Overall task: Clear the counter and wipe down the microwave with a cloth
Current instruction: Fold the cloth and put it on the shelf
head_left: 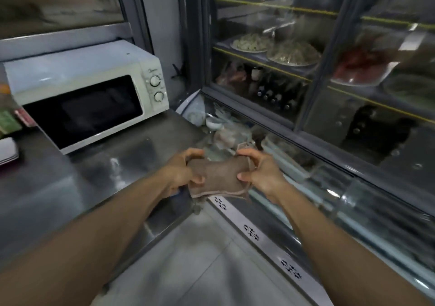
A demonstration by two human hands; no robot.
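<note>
A white microwave (pixel 87 91) with its door closed stands at the back left of the steel bench (pixel 70 178). Both forearms reach forward from the lower corners, bare and nearly straight, meeting past the bench's front corner. The left hand (pixel 182 172) curls its fingers and thumb around the left edge of a folded brown cloth (pixel 220 176); the right hand (pixel 260 171) pinches the cloth's right edge. The cloth hangs in the air between them, in front of a glass display case (pixel 329 70) holding plates of food.
</note>
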